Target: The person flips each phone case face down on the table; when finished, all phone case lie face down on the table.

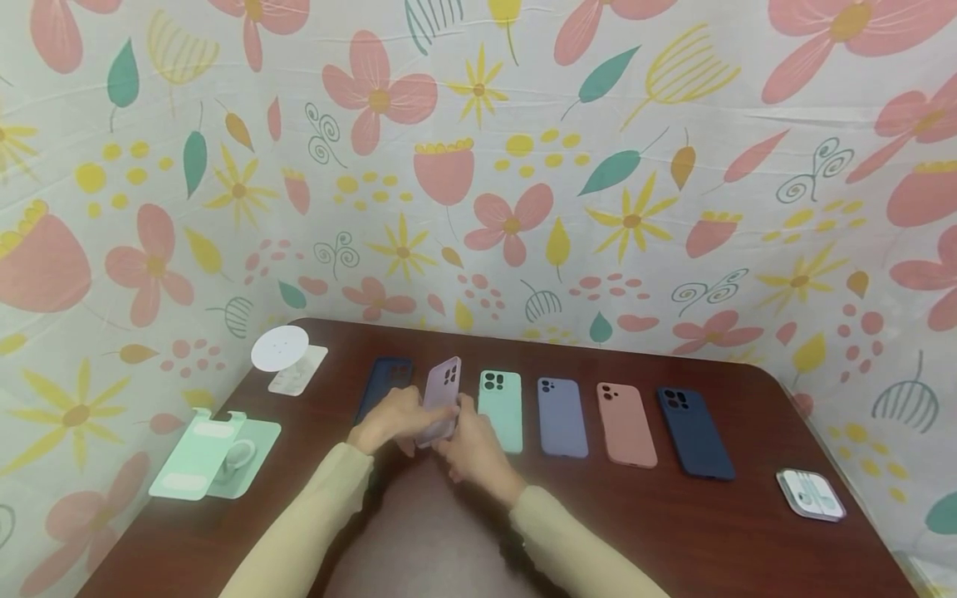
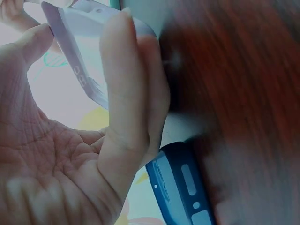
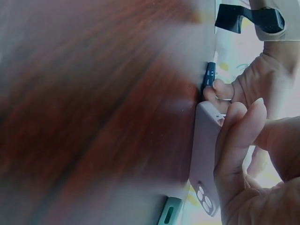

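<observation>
Head camera: we are looking down at two hands that are meeting around one lilac phone case (image 1: pixel 439 392), which is leaning at a tilt between them with its camera cut-outs uppermost. Our left hand (image 1: pixel 395 418) is gripping it from one side, the thumb lying across it and the fingers bending round behind, only partly spread. Our right hand (image 1: pixel 478 448) is pinching its other long side, thumb and fingers drawn close together on it. We are not managing to tell whether its lower end is touching the brown table (image 1: pixel 748 531). Just beyond the left hand, and partly hidden by it, a dark blue case (image 1: pixel 386 380) is lying. Just beside the right hand a mint case (image 1: pixel 503 414) is resting, and farther to that hand's right a periwinkle case (image 1: pixel 562 419), a pink case (image 1: pixel 626 425) and a navy case (image 1: pixel 695 433) are forming a row. Well apart on the right hand's side, boxed earphones (image 1: pixel 811 495) are lying. Out to the left of the left hand, a mint stand (image 1: pixel 190 457) is sitting, with a white stand (image 1: pixel 280 349) standing farther beyond. Behind everything, ahead of both hands, a floral cloth (image 1: pixel 516 166) is hanging.
</observation>
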The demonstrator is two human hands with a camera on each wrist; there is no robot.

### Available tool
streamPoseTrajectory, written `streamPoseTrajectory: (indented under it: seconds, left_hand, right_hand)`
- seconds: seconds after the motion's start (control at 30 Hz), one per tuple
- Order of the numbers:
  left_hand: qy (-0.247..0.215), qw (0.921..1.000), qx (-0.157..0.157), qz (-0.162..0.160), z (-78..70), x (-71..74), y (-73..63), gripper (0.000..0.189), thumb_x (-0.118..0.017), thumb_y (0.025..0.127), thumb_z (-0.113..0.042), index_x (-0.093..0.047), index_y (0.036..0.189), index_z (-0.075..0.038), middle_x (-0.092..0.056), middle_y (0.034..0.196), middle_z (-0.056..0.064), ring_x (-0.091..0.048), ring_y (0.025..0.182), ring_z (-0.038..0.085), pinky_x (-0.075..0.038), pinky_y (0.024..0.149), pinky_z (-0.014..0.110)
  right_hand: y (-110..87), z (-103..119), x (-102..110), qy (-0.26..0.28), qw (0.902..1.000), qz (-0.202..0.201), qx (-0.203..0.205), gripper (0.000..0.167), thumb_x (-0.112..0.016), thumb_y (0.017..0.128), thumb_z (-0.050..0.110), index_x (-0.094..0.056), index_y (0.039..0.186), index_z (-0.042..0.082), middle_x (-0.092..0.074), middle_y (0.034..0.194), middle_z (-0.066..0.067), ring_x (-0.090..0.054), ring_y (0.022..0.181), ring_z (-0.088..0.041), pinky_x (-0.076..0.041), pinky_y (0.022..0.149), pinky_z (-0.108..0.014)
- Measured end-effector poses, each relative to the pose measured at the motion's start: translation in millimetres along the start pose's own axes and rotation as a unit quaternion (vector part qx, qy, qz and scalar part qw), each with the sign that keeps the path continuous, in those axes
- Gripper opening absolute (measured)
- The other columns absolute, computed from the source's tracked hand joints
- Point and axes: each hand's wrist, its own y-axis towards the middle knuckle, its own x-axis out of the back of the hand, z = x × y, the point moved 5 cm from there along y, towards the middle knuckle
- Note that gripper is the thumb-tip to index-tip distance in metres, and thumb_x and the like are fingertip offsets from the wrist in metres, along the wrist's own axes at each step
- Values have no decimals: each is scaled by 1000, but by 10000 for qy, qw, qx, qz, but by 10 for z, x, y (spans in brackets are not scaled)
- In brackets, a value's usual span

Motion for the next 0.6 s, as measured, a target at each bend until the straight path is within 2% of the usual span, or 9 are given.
streamPoseTrajectory:
  seconds: [0.2,0.33,0.43,0.6]
  left_hand:
    - [-270,9995,-122,94,-19,-1,-3,72,-70,93,-69,-69,109,1,-76,82,13,-74,53,22,-62,63,33]
    - [-619,9978,-117,211,-3,-7,6,64,-70,96,-64,-70,105,0,-77,81,13,-76,56,22,-65,66,34]
    - [-1008,9943,-52,355,27,-25,29,64,-69,99,-59,-70,111,3,-78,81,15,-78,58,22,-67,65,36]
    - [-1667,9832,-24,745,71,-50,55,65,-66,103,-55,-67,122,7,-80,82,18,-78,61,20,-68,62,38]
  right_hand:
    - [-48,64,18,82,9998,-72,158,91,-81,94,5,-26,165,-9,-67,66,-5,-59,39,-13,-54,42,-28]
    - [-51,73,9,170,9996,-71,226,90,-79,92,1,-26,164,-8,-67,67,-6,-59,38,-12,-53,41,-28]
    - [-35,63,-7,178,9996,-27,233,88,-79,92,0,-27,164,-7,-69,70,-6,-59,38,-12,-53,41,-28]
    - [15,33,-49,272,9990,103,339,82,-77,92,-3,-32,159,-11,-71,76,-10,-62,41,-13,-57,43,-31]
